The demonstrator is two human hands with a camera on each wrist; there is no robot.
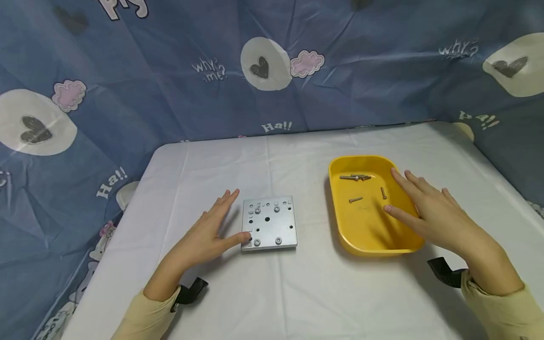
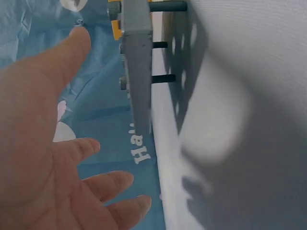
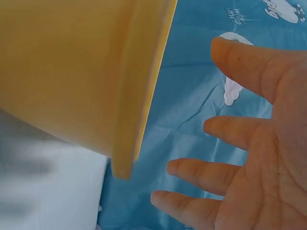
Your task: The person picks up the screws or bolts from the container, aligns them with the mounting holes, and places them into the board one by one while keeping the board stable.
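Observation:
A square silver metal plate with holes lies on the white cloth, with several socket-head screws standing in it. The left wrist view shows screw shanks projecting from its underside, holding it off the cloth. My left hand is beside the plate's left edge, fingers spread; its thumb overlaps the near left corner in the head view, but a gap shows in the left wrist view. My right hand hovers over the right side of a yellow bin, fingers extended, holding nothing. Loose screws lie inside the bin.
A white cloth covers the table. Behind it and along the sides hangs a blue printed fabric. Black straps stick out at both wrists.

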